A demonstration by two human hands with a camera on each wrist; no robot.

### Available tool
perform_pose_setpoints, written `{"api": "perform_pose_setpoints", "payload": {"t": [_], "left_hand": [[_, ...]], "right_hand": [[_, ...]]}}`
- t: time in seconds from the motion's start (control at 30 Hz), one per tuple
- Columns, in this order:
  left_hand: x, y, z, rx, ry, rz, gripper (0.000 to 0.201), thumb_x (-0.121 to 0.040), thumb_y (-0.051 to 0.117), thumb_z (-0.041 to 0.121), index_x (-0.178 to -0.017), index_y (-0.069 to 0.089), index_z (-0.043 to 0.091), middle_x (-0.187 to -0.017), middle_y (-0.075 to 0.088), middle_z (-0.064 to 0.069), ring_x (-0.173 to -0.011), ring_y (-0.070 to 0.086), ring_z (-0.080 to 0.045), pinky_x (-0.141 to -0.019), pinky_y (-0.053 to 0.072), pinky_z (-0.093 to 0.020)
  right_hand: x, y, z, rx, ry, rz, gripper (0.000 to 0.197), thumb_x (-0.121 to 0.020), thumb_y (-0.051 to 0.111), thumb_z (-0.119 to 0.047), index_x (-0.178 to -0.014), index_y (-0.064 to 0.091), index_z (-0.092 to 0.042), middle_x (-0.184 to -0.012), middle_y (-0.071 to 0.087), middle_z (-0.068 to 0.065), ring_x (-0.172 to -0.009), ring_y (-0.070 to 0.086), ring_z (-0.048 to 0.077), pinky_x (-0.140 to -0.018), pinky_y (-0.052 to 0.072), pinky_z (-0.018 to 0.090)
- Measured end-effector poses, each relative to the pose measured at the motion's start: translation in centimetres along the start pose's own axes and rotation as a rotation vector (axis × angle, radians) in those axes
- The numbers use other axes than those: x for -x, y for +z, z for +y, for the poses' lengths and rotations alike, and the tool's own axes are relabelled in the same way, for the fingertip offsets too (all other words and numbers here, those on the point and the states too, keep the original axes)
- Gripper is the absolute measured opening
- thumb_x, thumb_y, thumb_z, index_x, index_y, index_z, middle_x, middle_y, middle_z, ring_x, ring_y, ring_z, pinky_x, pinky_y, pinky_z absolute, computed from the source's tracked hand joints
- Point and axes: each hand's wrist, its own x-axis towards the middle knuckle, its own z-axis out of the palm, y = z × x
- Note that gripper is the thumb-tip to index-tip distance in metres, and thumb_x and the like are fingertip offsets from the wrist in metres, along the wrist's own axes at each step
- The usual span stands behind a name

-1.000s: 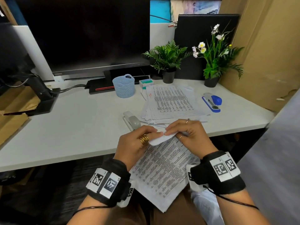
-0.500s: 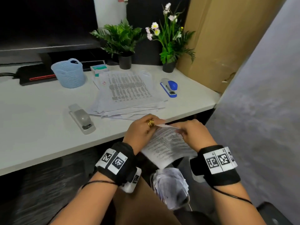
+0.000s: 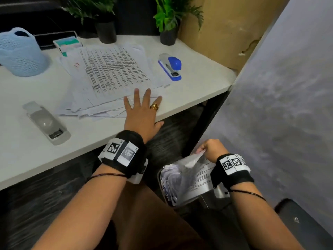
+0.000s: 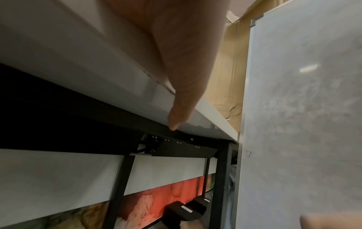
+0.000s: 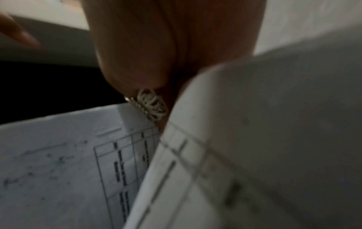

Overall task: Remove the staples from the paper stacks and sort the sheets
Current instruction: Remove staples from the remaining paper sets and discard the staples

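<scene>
White table (image 3: 194,73) up top with a messy paper pile (image 3: 111,76) spread across the middle, a blue stapler (image 3: 170,66) just right of it and a grey stapler (image 3: 47,123) off to the left. Left hand (image 3: 142,112) is flat with fingers spread, fingertips on the near edge of the pile, thumb hanging over the table edge. Right hand (image 3: 211,149) is well below the table, pinching the top corner of a printed sheet (image 3: 200,175) that hangs over a bin (image 3: 173,179) stuffed with paper. Wrist view shows 2 layers of paper curling under that hand, pretty blurry though.
</scene>
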Motion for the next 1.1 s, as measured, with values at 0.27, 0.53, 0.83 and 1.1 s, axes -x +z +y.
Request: {"api": "perform_pose_setpoints", "payload": {"t": [0.27,0.53,0.83,1.1], "left_hand": [[-0.1,-0.3,0.4,-0.030,-0.028,0.003,0.084,-0.089,0.055,0.038,-0.150,-0.001,0.028,-0.158,-0.007,-0.009,-0.143,-0.010,-0.037,-0.111,0.000,-0.062],[-0.2,-0.1,0.6,-0.048,-0.044,0.002,0.085,-0.087,0.054,0.041,-0.150,-0.002,0.028,-0.158,-0.006,-0.009,-0.143,-0.009,-0.038,-0.110,0.001,-0.063],[-0.3,0.0,0.9,-0.069,-0.056,-0.003,0.088,-0.085,0.052,0.043,-0.149,-0.006,0.029,-0.157,-0.010,-0.009,-0.143,-0.008,-0.038,-0.110,0.002,-0.063],[-0.1,-0.1,1.2,-0.088,-0.109,0.025,0.085,-0.081,0.056,0.036,-0.148,0.003,0.031,-0.151,-0.019,-0.027,-0.139,0.007,-0.037,-0.104,0.018,-0.052]], "right_hand": [[-3.6,6.2,1.2,-0.022,0.242,-0.202,0.036,-0.076,0.058,-0.028,-0.097,0.069,-0.001,-0.093,0.064,0.011,-0.093,0.061,0.027,-0.072,0.044,0.026],[-6.6,11.6,2.8,-0.112,0.315,-0.106,0.028,-0.085,0.055,-0.012,-0.109,0.067,-0.003,-0.114,0.065,0.015,-0.107,0.059,0.028,-0.093,0.046,0.029],[-6.5,15.1,4.2,0.063,0.271,-0.383,0.060,-0.086,0.057,-0.041,-0.142,0.035,-0.037,-0.146,0.040,-0.003,-0.131,0.044,0.021,-0.108,0.035,0.034],[-7.2,11.8,-0.8,-0.044,0.231,-0.068,0.048,-0.094,0.050,-0.038,-0.126,0.051,-0.003,-0.129,0.054,0.020,-0.121,0.049,0.033,-0.097,0.040,0.033]]}}
